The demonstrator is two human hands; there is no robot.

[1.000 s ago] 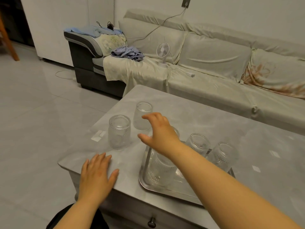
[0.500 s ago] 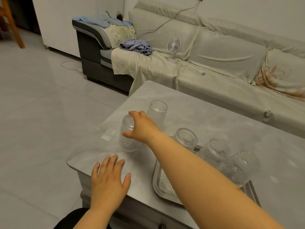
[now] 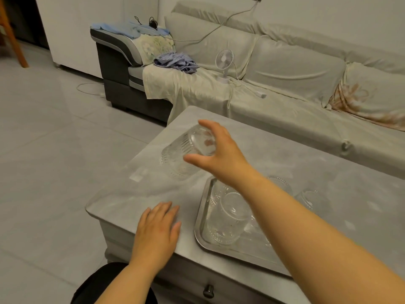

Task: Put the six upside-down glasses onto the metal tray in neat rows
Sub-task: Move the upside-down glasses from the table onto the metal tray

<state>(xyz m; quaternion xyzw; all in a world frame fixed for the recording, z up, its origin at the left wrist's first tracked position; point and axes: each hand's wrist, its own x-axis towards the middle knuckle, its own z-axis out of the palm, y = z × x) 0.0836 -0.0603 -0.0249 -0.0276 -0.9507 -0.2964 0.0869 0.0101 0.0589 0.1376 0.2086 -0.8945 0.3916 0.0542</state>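
My right hand [image 3: 221,154] grips a ribbed clear glass [image 3: 186,150] by its base and holds it tilted above the grey table, left of the metal tray [image 3: 198,227]. An upside-down glass [image 3: 225,218] stands in the tray's near left corner. Two more glasses [image 3: 281,183] [image 3: 313,201] show beyond my forearm at the tray's far side. The forearm hides the tray's middle. My left hand [image 3: 155,229] lies flat and empty on the table [image 3: 306,154] near its front edge.
A cloth-covered sofa [image 3: 285,88] runs behind the table, with a small white fan [image 3: 224,60] and a crumpled blue garment [image 3: 177,62] on it. A drawer knob [image 3: 208,290] sits below the table's front edge. Tiled floor lies to the left.
My right hand closed on the near loose glass, lifted it off the table and tipped it. The left hand stayed flat on the table. The camera shifted left.
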